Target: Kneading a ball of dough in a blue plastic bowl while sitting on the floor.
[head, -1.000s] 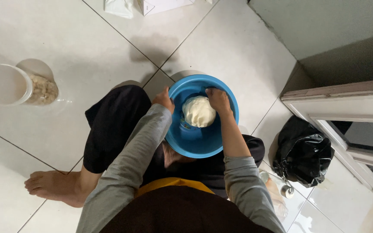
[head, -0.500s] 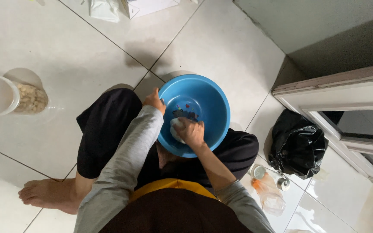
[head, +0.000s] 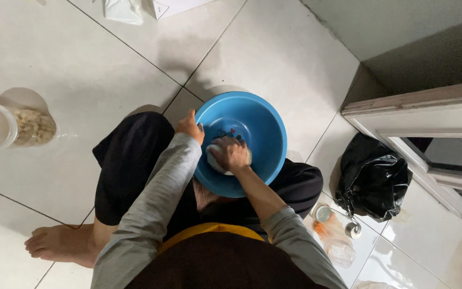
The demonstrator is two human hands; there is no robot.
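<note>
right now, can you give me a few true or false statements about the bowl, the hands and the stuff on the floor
1. The left hand grips the rim of the blue bowl. True.
2. The right hand presses a pale lump inside the bowl. True.
3. The bowl is red. False: it is blue.
4. A black bag lies on the floor by the door frame. True.
5. The jar stands inside the bowl. False: it lies on the floor tiles, well apart from the bowl.
6. Both hands are off the bowl. False: the left is on the rim, the right is inside.
</note>
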